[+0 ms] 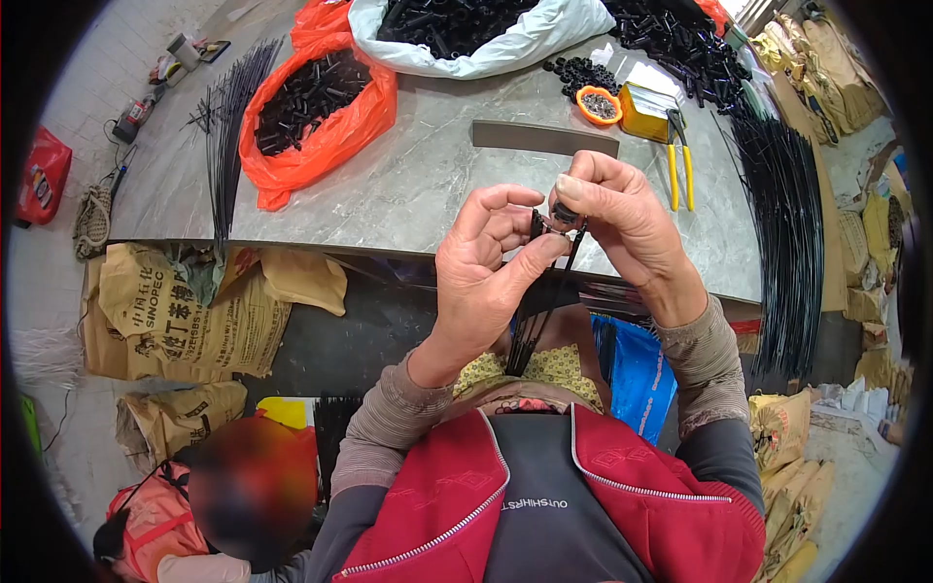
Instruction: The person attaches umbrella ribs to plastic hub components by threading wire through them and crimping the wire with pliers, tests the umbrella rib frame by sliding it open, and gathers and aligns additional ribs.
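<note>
Above the table's front edge, my two hands meet at the fingertips. My left hand (pixel 494 251) has curled fingers and its thumb pressed against a small black part with a shiny metal bit. My right hand (pixel 630 216) pinches a small, round black piece (pixel 562 212) between thumb and fingers, almost touching the left thumb. Several thin black rods (pixel 530 335) run from between the hands down to my lap; the fingers hide how their upper ends meet the small parts.
On the grey table (pixel 428 146) lie a flat metal bar (pixel 544 138), yellow-handled pliers (pixel 680 165), an orange bowl (pixel 599 105) of metal bits and a yellow tin (pixel 643 115). A red bag (pixel 374 107) holds black tubes. Black rods (pixel 777 233) overhang the right edge. Another person (pixel 160 520) is at lower left.
</note>
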A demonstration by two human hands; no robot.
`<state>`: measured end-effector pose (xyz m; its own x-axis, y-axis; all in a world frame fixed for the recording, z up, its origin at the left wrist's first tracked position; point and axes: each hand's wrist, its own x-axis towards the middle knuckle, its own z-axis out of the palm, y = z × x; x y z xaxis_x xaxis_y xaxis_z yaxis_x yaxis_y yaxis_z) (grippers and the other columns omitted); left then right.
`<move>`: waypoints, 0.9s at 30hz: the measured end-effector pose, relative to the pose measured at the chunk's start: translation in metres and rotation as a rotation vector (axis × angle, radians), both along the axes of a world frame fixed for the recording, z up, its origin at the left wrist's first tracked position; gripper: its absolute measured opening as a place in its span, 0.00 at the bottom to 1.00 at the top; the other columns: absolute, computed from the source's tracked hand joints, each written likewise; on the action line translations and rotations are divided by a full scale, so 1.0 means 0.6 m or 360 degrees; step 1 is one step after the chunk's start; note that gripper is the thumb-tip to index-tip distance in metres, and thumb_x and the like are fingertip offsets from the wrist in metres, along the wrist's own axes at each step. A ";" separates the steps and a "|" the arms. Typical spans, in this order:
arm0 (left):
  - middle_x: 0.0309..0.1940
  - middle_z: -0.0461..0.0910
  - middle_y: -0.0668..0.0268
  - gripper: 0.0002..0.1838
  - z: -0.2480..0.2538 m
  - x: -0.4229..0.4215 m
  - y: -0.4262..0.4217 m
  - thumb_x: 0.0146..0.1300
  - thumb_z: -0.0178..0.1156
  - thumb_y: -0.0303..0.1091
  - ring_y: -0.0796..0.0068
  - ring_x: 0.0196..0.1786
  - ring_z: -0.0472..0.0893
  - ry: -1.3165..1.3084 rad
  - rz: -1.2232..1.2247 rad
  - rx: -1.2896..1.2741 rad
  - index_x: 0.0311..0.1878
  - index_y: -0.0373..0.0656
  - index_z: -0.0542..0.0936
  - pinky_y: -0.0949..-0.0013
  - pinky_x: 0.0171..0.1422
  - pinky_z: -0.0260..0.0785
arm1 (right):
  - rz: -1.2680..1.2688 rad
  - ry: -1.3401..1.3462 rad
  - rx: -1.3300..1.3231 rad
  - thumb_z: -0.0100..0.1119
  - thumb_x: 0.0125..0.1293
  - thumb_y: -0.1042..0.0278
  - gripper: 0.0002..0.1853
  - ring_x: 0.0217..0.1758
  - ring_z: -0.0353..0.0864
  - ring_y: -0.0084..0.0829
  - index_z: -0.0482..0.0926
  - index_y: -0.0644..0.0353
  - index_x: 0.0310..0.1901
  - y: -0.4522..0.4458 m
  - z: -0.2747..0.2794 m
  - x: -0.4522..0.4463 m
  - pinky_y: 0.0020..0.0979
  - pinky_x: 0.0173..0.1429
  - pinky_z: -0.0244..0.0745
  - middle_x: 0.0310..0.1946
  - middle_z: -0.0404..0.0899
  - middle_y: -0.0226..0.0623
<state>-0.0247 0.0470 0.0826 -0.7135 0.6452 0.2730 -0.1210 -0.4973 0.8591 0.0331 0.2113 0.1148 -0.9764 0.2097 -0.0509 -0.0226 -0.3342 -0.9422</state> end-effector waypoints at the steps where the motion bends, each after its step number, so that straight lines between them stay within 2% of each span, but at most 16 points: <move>1: 0.42 0.80 0.61 0.21 0.000 0.000 0.001 0.63 0.65 0.19 0.78 0.46 0.81 0.0002 0.0014 0.0001 0.57 0.34 0.70 0.75 0.50 0.76 | -0.0009 0.0006 0.0018 0.67 0.66 0.65 0.09 0.32 0.77 0.14 0.78 0.56 0.31 0.000 -0.002 0.001 0.21 0.39 0.73 0.29 0.80 0.25; 6: 0.41 0.80 0.62 0.21 -0.007 -0.002 0.003 0.63 0.65 0.19 0.79 0.45 0.81 0.0035 0.0046 0.0005 0.56 0.34 0.70 0.76 0.49 0.75 | -0.0048 0.0032 0.0041 0.67 0.66 0.65 0.08 0.32 0.77 0.14 0.79 0.57 0.32 -0.007 -0.002 0.005 0.20 0.38 0.71 0.29 0.81 0.27; 27: 0.38 0.81 0.66 0.19 -0.006 -0.007 -0.001 0.61 0.68 0.22 0.83 0.40 0.79 0.0286 0.0165 -0.0125 0.54 0.34 0.75 0.77 0.46 0.73 | -0.0153 0.0145 0.0111 0.68 0.65 0.69 0.08 0.35 0.80 0.18 0.80 0.60 0.31 -0.023 0.000 0.014 0.23 0.42 0.75 0.29 0.83 0.31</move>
<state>-0.0286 0.0464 0.0788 -0.7216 0.5953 0.3536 0.0860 -0.4297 0.8989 0.0416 0.1976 0.1149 -0.9516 0.3025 0.0551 -0.1380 -0.2599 -0.9557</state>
